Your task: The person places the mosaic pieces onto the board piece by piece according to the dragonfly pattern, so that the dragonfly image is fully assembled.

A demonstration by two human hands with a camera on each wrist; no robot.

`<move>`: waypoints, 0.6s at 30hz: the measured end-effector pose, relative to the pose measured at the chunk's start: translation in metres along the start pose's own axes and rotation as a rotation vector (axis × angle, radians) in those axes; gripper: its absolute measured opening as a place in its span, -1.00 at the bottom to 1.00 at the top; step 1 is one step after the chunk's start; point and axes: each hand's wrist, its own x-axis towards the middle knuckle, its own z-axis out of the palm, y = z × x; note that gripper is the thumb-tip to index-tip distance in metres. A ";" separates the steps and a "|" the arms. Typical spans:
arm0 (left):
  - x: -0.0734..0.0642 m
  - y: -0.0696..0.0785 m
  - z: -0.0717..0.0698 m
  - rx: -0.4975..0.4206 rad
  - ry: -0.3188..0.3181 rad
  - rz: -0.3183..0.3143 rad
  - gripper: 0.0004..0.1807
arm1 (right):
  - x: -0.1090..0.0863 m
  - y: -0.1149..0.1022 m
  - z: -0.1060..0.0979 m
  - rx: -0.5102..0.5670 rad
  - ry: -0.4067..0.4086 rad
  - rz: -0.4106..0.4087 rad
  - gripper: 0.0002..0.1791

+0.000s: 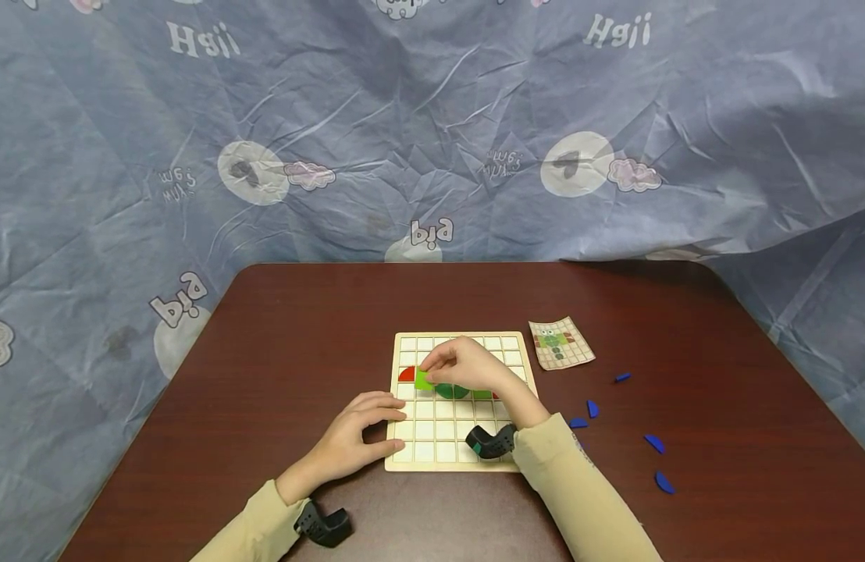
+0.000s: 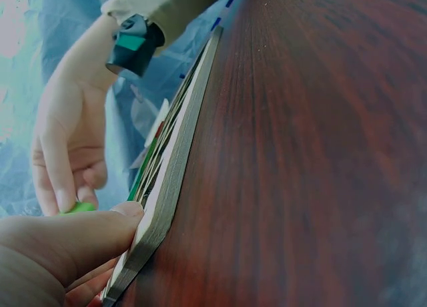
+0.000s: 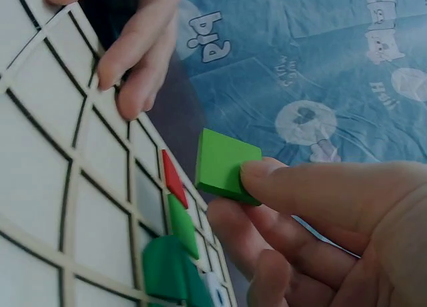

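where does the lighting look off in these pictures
Head view: pale sheen on the wooden table below the grid board; left wrist view: blue backdrop washed out at upper left; right wrist view: dim, bluish cast, green square tile fairly crisp.

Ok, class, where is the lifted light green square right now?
In the head view, the light green square is pinched in the right hand over the left part of the gridded board, just right of the red piece near its left edge.

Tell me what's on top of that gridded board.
The gridded board bears red pieces, light green pieces, dark green pieces and, partly visible, a white piece. The right hand, holding a green square above it, covers several cells in the head view; what they hold is hidden there.
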 end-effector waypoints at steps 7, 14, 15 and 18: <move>0.001 0.001 -0.001 -0.002 0.001 0.001 -0.61 | 0.004 0.009 0.008 -0.040 0.022 0.031 -0.85; 0.001 0.001 0.000 0.001 0.002 0.003 -0.62 | 0.005 0.012 0.012 -0.085 0.019 0.048 -0.88; 0.001 0.001 0.000 0.001 0.001 0.003 -0.62 | 0.006 0.012 0.013 -0.091 0.019 0.053 -0.89; 0.000 0.000 0.000 0.000 -0.002 -0.001 -0.62 | 0.006 0.012 0.015 -0.104 0.024 0.066 -0.91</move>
